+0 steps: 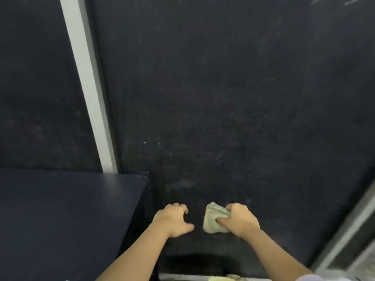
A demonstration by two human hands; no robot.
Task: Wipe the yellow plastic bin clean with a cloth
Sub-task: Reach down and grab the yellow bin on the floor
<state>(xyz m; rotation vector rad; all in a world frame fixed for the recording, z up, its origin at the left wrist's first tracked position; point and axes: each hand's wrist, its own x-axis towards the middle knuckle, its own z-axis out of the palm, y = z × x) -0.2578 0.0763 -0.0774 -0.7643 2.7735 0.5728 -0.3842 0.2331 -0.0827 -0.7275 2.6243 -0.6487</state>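
You face a dark wall [223, 98] with a navy shelf [67, 209] at near left.
Your right hand [240, 220] clutches the bunched cloth [213, 221]; your left hand [174, 219] hovers open, fingers curled.

At six o'clock a sliver of a yellow object [216, 279] is cut off by the bottom edge; whether it is the bin cannot be told. Both forearms run out of the picture there too. The right hand [240, 220] covers part of the cloth [213, 221], and its fingers [220, 220] hide the folds beneath. At four o'clock a pale frame [349, 230] is blurred and clipped by the right edge.
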